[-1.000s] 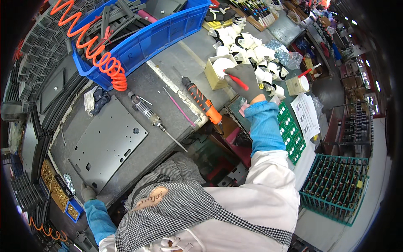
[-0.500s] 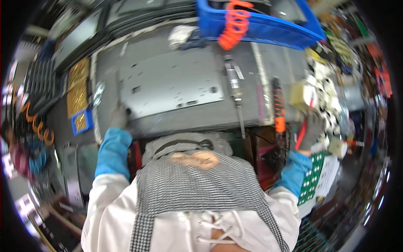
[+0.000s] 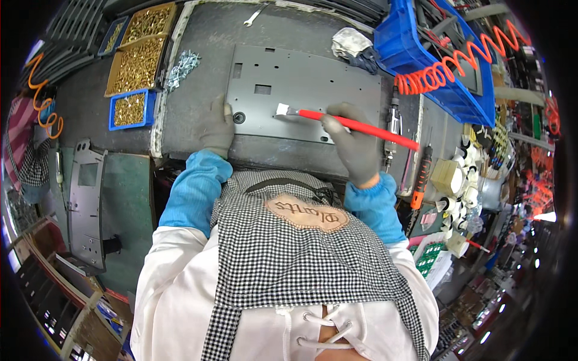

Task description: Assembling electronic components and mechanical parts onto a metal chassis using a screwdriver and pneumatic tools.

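Note:
A flat grey metal plate [image 3: 295, 75] with several cut-outs and small holes lies on the dark worktop. My left hand [image 3: 215, 125], in a grey glove, grips its left edge near the round ringed hole, thumb along the rim. Above the plate's near part, my gloved right hand [image 3: 355, 144] is closed round a brush [image 3: 361, 126] with a red handle. The brush's white bristle tip points left over the plate; whether it touches the surface I cannot tell. To the right of the plate lies a slim power screwdriver [image 3: 393, 120].
Boxes of brass-coloured fasteners [image 3: 137, 66] and a pile of silvery screws [image 3: 182, 69] are at left. A wrench [image 3: 255, 16] and a white rag [image 3: 350, 42] lie behind. At right are a blue crate [image 3: 442, 66], an orange coiled hose [image 3: 445, 73], an orange-black tool [image 3: 422, 177] and white-capped containers [image 3: 466, 162].
My right hand has come from the containers at the right to above the plate, bringing the brush. My left hand stays at the plate's left edge. The view has turned.

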A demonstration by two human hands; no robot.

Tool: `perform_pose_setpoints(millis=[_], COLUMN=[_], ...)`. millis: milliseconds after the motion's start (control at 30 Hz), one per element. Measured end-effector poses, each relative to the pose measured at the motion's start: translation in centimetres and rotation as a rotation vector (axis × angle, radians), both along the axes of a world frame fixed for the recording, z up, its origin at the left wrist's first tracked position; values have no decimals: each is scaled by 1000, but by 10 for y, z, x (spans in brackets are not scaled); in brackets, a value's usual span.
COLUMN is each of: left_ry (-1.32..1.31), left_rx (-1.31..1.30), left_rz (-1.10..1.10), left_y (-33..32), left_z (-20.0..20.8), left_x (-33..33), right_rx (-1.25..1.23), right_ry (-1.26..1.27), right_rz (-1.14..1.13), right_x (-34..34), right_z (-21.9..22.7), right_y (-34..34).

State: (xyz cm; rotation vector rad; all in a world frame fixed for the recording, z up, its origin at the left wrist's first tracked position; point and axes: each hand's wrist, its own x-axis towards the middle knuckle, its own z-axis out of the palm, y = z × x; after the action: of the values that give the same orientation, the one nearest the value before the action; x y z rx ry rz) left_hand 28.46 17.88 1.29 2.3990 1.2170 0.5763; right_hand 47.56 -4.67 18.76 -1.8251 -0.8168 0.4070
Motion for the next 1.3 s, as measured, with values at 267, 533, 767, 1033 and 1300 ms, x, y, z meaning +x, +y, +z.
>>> perform_pose_setpoints(millis=[267, 533, 767, 1033, 1300], left_ry=[29, 129, 95, 97, 60], left_rx=[-118, -178, -165, -162, -134], left_rz=[-43, -35, -29, -39, -51], left_y=[0, 1, 3, 1, 2], left_z=[22, 21, 14, 22, 23], left_x=[-1, 1, 0, 0, 0], right_rx=[-144, -176, -195, -88, -161], right_ry=[-6, -459, -376, -190, -412], right_rz=[200, 181, 148, 154, 180], right_x=[-14, -7, 13, -11, -7], right_z=[-16, -21, -24, -22, -26], right_y=[54, 50, 17, 47, 43])
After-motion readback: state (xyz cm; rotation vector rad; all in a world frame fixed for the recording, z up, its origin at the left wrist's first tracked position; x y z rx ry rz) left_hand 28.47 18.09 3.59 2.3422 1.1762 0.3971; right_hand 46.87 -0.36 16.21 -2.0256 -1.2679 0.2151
